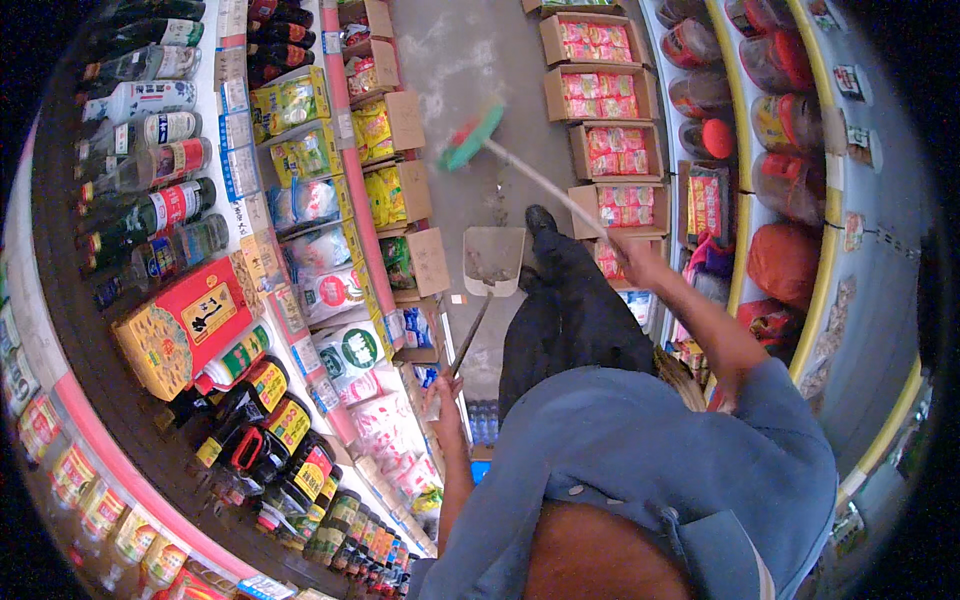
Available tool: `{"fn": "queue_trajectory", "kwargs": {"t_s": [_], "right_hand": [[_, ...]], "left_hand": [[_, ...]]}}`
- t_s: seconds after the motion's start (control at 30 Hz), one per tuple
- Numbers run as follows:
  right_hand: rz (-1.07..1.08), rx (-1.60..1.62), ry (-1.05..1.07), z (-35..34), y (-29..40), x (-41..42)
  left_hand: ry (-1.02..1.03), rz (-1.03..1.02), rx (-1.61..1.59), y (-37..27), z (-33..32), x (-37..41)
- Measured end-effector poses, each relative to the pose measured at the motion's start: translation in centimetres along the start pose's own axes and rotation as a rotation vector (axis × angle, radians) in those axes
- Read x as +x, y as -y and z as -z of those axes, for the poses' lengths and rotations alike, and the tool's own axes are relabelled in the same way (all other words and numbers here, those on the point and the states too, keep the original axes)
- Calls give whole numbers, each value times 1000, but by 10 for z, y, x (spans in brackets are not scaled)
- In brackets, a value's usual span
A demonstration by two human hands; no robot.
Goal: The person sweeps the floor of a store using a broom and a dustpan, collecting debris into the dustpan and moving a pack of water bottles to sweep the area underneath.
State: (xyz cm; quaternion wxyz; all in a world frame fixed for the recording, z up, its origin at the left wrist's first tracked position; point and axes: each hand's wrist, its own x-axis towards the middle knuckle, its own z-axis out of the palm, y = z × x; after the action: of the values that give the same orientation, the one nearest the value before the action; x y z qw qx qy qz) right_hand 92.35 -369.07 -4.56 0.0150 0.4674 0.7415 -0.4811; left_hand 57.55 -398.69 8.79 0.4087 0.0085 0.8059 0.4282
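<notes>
My right hand (628, 253) grips the pale handle of a broom, whose green and red head (471, 141) is slightly blurred over the grey floor (450, 45) of the aisle. My left hand (444, 394) is closed around the dark handle of a long-handled dustpan. The pale dustpan (493, 259) lies on the floor beside my shoe, with some dirt in it. Bits of debris (499, 193) are on the floor between the broom head and the dustpan. Something whitish shows at my left hand; what it is cannot be made out.
Shelves of bottles (176, 202) and bagged goods (337, 289) line the left side. Open cardboard boxes (427, 262) jut into the aisle there. More boxes of pink packets (616, 150) stand along the right, below shelves of red-lidded jars (784, 124). My dark shoe (541, 223) is in the aisle.
</notes>
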Motion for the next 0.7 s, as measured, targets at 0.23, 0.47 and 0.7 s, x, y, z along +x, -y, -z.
{"fn": "queue_trajectory", "kwargs": {"t_s": [0.23,0.47,0.7], "right_hand": [[-52,-85,-175,36,3,237],[-229,-103,-144,10,11,339],[-254,-124,152,-58,0,71]], "left_hand": [[-10,12,17,9,-5,0],[7,15,71,0,-17,0],[1,22,7,39,-1,13]]}}
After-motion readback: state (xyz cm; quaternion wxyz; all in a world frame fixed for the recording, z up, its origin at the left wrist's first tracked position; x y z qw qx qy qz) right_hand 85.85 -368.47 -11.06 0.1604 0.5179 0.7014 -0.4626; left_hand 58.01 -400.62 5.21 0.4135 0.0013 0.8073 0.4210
